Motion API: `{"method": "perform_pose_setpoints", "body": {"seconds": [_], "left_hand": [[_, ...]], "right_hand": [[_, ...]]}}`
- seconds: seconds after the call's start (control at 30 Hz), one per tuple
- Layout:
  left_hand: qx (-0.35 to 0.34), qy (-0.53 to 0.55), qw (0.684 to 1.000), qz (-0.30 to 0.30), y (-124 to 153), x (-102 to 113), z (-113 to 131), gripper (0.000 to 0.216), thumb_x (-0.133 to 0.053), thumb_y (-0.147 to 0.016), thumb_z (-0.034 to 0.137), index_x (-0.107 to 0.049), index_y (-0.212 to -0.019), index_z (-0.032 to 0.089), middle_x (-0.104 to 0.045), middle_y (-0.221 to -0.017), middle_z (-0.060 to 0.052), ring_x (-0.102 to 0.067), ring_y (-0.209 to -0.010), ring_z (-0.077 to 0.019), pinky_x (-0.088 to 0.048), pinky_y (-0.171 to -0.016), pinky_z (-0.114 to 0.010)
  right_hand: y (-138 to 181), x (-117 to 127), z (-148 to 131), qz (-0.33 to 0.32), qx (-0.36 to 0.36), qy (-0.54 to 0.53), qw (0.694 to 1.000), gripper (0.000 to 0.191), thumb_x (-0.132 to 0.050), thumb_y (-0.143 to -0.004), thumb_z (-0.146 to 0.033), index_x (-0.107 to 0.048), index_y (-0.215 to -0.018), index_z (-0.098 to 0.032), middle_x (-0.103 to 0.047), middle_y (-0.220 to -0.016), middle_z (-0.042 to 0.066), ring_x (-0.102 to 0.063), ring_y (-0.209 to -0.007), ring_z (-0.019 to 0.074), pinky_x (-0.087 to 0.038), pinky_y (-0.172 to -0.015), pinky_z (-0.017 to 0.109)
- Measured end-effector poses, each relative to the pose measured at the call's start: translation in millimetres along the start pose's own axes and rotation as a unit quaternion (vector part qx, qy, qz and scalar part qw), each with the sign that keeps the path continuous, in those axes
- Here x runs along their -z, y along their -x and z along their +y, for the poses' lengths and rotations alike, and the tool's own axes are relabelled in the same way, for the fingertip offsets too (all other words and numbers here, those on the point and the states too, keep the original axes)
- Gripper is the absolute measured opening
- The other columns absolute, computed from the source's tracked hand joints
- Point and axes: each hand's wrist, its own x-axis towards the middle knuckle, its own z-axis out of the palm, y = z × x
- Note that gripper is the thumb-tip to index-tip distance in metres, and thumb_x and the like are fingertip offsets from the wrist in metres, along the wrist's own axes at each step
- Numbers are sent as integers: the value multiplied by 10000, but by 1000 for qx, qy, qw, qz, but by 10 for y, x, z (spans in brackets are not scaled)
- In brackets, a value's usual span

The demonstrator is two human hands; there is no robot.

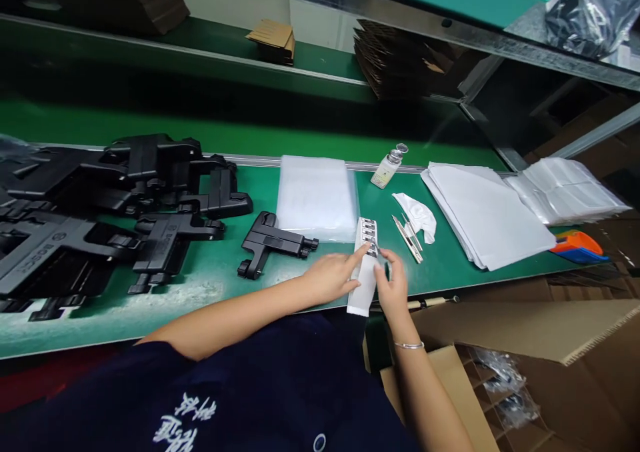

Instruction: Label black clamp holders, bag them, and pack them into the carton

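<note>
A white strip of labels (365, 285) with small black print lies over the bench's front edge, its lower end hanging past it. My left hand (327, 277) rests at the strip's left side, index finger stretched onto the printed labels and thumb lower down, apart from it. On the other side, my right hand (394, 284) pinches thin metal tweezers (375, 245), their tips at the labels. A black plastic tool part (274, 240) with knobs lies left of the strip, touching a stack of clear plastic bags (317, 195).
Several black parts (165, 239) are piled at the left. Right of the strip lie more tweezers (407, 239), a white cloth (420, 215), a small bottle (389, 167), and white sheets (487, 215). An open cardboard box (500, 332) stands below the front edge.
</note>
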Motion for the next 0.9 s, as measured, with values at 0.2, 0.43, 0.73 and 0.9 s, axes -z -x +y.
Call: {"method": "perform_pose_setpoints", "body": {"seconds": [0.2,0.43,0.73,0.9], "left_hand": [[87,-169,974,122,390,1247,-708,407,-427,-872,249,-616,-1231,224,-594,-1325,-76,-445,-1319,-315,-231,-1147,-530],[121,-53,968,213,701,787,-962,418,-322,-918,214,-554,-1259,148,-470,-1362,-136,-365,-1359,-264,-273,-1162,-462],[124,-3,961,245,711,534,-830,337,-404,-902,175,-553,-1201,213,-457,-1375,-90,-363,-1349,-245,-306,-1150,-472],[113,7,961,251,713,534,-820,326,-409,-896,154,-563,-1181,193,-470,-1352,-99,-383,-1330,-241,-325,-1140,-450]], "right_hand": [[-54,-99,42,-55,17,82,995,380,-508,-888,-338,-511,-1236,-187,-578,-1244,166,-566,-1154,291,-309,-1059,618],[-404,-444,-666,-28,-9,-87,996,190,-568,-852,-358,-608,-737,-212,-621,-1173,107,-486,-1255,287,-340,-1064,503],[-373,-1099,-963,-193,-105,-102,970,176,-593,-765,-335,-618,-635,-220,-656,-1066,81,-530,-1098,276,-346,-1003,464],[-353,-1114,-1002,-184,-98,-77,975,179,-587,-787,-322,-619,-646,-217,-642,-1051,84,-531,-1073,264,-341,-987,446]]}}
